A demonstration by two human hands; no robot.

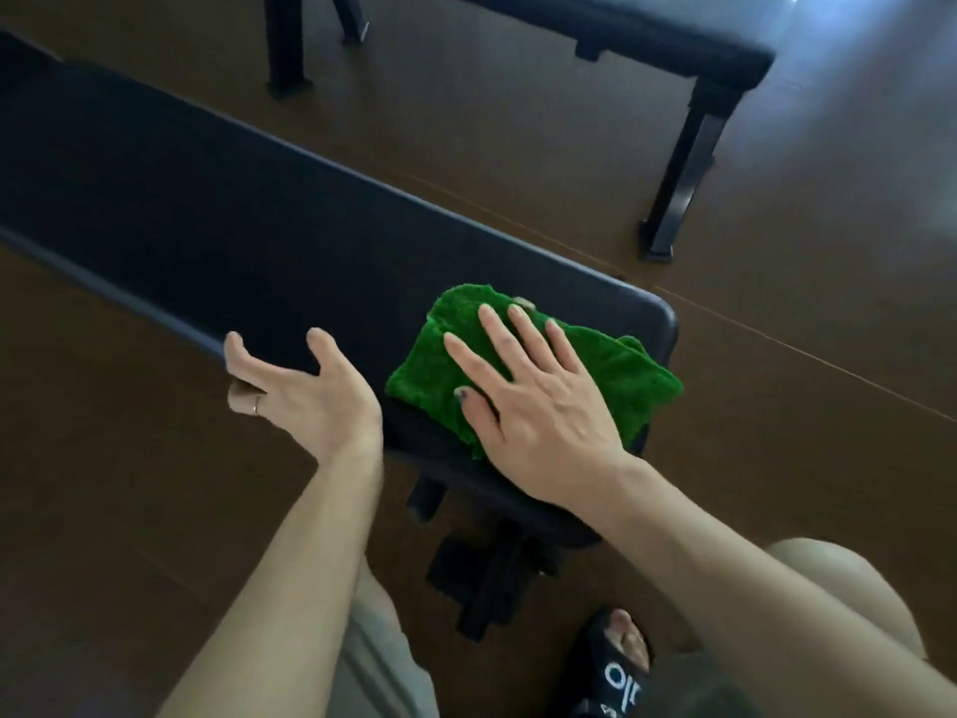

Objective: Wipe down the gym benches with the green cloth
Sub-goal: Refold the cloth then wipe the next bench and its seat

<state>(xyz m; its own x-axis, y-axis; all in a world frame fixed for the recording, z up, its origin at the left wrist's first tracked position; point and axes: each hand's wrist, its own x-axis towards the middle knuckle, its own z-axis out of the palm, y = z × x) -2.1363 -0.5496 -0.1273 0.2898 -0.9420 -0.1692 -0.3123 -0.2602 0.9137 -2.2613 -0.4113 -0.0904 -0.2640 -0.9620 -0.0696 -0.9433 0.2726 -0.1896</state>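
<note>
A long black padded gym bench (207,199) runs from the upper left down to the centre. A green cloth (611,365) lies bunched on its near end. My right hand (528,391) presses flat on the cloth, fingers spread and pointing up-left. My left hand (300,391) rests against the bench's near long edge, thumb on the top pad and fingers curled under the side; a ring shows on one finger.
A second black bench (673,49) stands at the top right, with its leg (683,184) planted on the brown floor. The near bench's frame and foot (492,577) sit below its end. My knees and a black sandalled foot (621,665) are at the bottom.
</note>
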